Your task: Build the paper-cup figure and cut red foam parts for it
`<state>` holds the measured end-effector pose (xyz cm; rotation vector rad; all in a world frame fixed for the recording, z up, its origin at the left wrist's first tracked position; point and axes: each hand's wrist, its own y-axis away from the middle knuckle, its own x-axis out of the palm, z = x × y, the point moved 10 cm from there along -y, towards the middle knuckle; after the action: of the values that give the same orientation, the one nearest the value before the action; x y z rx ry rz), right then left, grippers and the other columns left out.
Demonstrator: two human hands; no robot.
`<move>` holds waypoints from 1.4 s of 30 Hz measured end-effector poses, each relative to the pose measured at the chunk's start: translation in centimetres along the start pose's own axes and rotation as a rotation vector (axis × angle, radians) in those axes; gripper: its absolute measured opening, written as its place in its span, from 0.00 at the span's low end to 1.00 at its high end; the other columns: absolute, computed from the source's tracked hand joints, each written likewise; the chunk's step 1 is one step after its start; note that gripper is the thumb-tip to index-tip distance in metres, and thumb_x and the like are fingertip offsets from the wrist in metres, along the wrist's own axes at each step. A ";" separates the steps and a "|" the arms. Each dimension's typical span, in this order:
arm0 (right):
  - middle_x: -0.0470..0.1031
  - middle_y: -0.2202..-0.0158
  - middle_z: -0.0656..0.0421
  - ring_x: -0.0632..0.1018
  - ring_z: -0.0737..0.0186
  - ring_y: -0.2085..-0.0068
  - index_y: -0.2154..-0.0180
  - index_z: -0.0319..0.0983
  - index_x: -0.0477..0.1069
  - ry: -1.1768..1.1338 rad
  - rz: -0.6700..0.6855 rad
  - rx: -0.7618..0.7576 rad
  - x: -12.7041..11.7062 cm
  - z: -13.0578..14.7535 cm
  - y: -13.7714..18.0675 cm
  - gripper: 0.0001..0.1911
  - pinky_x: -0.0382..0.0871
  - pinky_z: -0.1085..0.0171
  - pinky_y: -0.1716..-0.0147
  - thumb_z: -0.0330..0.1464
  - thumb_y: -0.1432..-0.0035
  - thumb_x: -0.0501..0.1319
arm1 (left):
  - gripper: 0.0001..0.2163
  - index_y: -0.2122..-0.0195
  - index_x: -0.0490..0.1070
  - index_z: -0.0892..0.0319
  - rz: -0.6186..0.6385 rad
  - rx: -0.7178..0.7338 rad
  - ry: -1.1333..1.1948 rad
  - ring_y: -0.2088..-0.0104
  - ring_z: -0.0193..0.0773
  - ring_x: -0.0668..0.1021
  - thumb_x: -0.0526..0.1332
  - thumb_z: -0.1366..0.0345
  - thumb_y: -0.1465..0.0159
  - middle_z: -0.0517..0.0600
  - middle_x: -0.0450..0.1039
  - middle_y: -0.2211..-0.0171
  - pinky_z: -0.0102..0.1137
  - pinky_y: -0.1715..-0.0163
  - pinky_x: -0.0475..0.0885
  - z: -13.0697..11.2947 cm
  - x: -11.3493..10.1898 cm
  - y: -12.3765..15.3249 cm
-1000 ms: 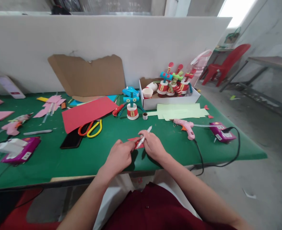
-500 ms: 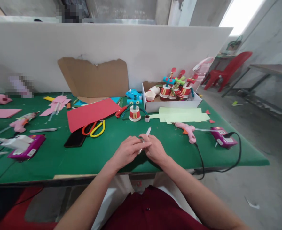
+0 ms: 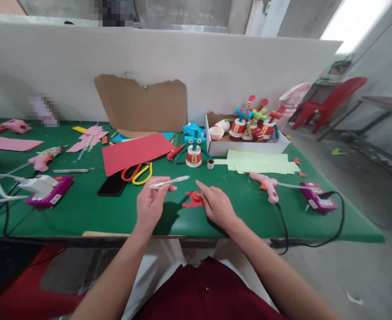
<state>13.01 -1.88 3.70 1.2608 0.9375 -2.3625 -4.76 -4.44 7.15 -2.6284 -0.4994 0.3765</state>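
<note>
White pen (image 3: 176, 180) shifted left from between joined hands; now gripped in left hand (image 3: 150, 203), fingers narrow round it, tip pointing right. Right hand (image 3: 220, 205) at right edge of red paper piece (image 3: 191, 203) on green table (image 3: 116, 215), index finger stretched out; whether fingers pinch paper, cannot tell. Cup figure (image 3: 194, 158) stands beyond, small cup (image 3: 210, 165) just beside.

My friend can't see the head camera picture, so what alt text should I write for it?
A person's left hand holds a whitish pen over a green table, while the right hand touches cut red paper. Beyond them stands a blue-headed cup figure, near a white box with more cup figures; a pink glue gun lies to the right.
</note>
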 end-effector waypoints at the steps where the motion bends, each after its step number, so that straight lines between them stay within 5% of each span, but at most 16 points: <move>1: 0.77 0.65 0.52 0.72 0.55 0.63 0.47 0.38 0.68 0.010 0.021 -0.030 0.2 0.3 0.0 0.20 0.67 0.58 0.60 0.26 0.39 0.50 | 0.09 0.61 0.70 0.59 -0.005 -0.077 0.039 0.69 0.35 0.80 0.58 0.59 0.36 0.47 0.75 0.72 0.31 0.63 0.74 0.8 -0.3 0.1; 7: 0.78 0.61 0.52 0.71 0.55 0.59 0.56 0.38 0.75 0.047 0.064 -0.072 0.5 1.1 0.2 0.19 0.63 0.57 0.59 0.20 0.47 0.54 | 0.10 0.65 0.71 0.60 0.105 -0.272 0.001 0.73 0.36 0.81 0.62 0.59 0.41 0.47 0.77 0.77 0.27 0.70 0.74 2.7 0.2 2.5; 19: 0.77 0.64 0.52 0.71 0.56 0.61 0.61 0.37 0.75 0.052 0.009 -0.084 0.1 1.3 0.4 0.16 0.63 0.58 0.60 0.20 0.46 0.53 | 0.05 0.67 0.74 0.58 0.213 0.089 -0.240 0.75 0.30 0.78 0.59 0.66 0.39 0.44 0.78 0.75 0.21 0.73 0.71 -1.2 1.7 4.7; 42: 0.79 0.61 0.52 0.72 0.56 0.61 0.59 0.37 0.75 0.043 -0.005 -0.099 0.2 1.2 0.5 0.18 0.64 0.58 0.60 0.20 0.47 0.53 | 0.04 0.65 0.72 0.58 0.257 0.280 -0.316 0.73 0.30 0.79 0.58 0.67 0.37 0.46 0.79 0.72 0.22 0.70 0.72 -2.0 3.0 5.4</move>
<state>12.40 -3.03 3.87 1.2767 1.0579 -2.2710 0.16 -8.44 5.83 -2.3704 -0.1838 0.8854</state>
